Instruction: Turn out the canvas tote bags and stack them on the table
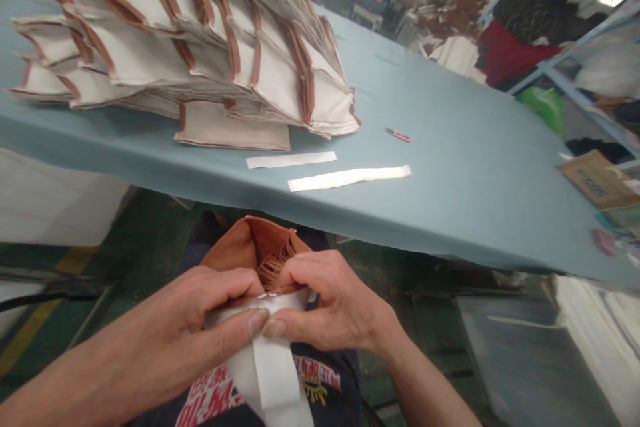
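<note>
Both hands clamped on a brown-and-white soft fabric piece [227,243], located just off the near edge of the long table covered in blue-grey sheeting [480,167], over the lap, below table height. Left hand [193,300] and right hand [340,300] pinch the same edge, thumbs on the white side, fingers on the brown side, thumb tips close together. Brown side hangs open toward the table, ridged bunched folds inside. A flat white band [277,373] runs down from under the thumbs, away from the table; whether it is attached, cannot tell. On the table's left part: big heap of off-white fabric panels with brown trim [280,70], one panel sticking out at the bottom. Near the table's front edge: short white flat strip [293,160] and longer cream flat strip [350,178], apart. Mid-table: small pink-handled snips [399,135]. Table's right end: brown cardboard box [597,180].
</note>
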### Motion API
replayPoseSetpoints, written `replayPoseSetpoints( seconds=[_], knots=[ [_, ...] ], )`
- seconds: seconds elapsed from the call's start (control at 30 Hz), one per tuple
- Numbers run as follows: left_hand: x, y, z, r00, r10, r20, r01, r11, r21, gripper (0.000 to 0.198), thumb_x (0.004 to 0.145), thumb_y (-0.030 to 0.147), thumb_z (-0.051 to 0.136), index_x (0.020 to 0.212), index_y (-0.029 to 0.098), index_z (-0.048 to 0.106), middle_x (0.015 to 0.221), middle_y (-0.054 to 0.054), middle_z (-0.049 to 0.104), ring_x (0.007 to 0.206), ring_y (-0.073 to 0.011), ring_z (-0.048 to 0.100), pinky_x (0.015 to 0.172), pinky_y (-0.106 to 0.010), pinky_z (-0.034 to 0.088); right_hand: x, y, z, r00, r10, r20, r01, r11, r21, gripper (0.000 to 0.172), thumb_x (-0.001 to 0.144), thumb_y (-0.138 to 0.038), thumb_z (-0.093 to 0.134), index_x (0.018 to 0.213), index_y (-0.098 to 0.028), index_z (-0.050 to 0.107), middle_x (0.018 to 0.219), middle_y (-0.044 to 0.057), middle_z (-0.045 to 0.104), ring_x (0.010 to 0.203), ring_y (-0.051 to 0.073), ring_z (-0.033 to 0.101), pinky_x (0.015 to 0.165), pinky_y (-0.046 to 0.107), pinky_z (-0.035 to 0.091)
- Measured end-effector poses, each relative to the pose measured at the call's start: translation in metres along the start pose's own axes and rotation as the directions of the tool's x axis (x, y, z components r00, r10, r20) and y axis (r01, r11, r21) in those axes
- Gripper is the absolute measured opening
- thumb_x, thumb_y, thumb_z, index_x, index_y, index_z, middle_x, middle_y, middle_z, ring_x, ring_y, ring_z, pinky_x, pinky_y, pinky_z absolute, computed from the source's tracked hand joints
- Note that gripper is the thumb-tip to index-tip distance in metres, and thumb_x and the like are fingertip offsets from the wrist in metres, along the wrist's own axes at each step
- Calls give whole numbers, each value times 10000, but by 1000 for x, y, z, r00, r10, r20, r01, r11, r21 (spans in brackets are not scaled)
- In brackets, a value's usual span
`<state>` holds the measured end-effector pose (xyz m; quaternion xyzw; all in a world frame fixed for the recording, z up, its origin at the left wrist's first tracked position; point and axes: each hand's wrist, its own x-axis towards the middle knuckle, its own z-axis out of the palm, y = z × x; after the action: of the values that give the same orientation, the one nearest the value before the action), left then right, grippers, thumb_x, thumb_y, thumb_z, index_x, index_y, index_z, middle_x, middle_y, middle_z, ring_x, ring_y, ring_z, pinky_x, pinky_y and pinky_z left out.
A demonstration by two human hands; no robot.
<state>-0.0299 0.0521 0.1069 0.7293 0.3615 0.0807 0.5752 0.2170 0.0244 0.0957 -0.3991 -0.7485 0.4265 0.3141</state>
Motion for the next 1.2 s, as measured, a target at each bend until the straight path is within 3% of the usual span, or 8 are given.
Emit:
replayPoseSetpoints(
  seconds=[0.17, 0.43, 0.7, 0.9, 1.2],
  knots=[
    [0, -7, 1, 997, -67, 41, 68, 997, -29, 500, 1088, 621, 580, 765, 239, 593, 700, 53, 471, 630, -145, 406, 540, -241, 319, -2, 5, 3, 999, -15, -35, 16, 999, 44, 489, 1054, -599, 746, 772, -217, 627, 695, -45, 626, 607, 114, 499, 629, 264, 375],
    [2, -10, -3, 979, -112, 172, 146, 968, -203, 569, 1055, 744, 550, 797, 236, 552, 753, 47, 442, 681, -156, 388, 571, -240, 320, -1, 5, 4, 1000, 27, -15, -26, 999, 46, 567, 1061, -679, 718, 753, -208, 646, 684, -34, 646, 589, 106, 472, 606, 262, 358],
    [5, -9, -11, 963, -155, 219, 209, 946, -247, 421, 1011, 598, 676, 816, 230, 611, 773, 39, 489, 711, -161, 420, 593, -228, 333, 2, 6, 9, 999, 33, -7, -33, 999, 31, 588, 1073, -683, 706, 736, -209, 628, 647, -52, 599, 577, 100, 463, 588, 264, 320],
    [6, -3, -15, 971, -144, 192, 183, 962, -202, 423, 1000, 596, 672, 792, 230, 619, 761, 31, 511, 700, -168, 449, 582, -227, 348, 2, 6, 11, 994, 107, 2, -107, 994, 30, 604, 1054, -688, 713, 707, -210, 592, 641, -56, 571, 577, 100, 461, 578, 265, 304],
    [8, -12, -8, 974, -167, 154, 199, 954, -224, 418, 1000, 600, 667, 829, 221, 626, 784, 31, 514, 711, -167, 445, 585, -229, 346, 1, 10, 12, 967, 250, 43, -252, 966, 62, 508, 1003, -562, 777, 704, -214, 558, 660, -74, 496, 606, 102, 410, 584, 274, 268]
  ],
)
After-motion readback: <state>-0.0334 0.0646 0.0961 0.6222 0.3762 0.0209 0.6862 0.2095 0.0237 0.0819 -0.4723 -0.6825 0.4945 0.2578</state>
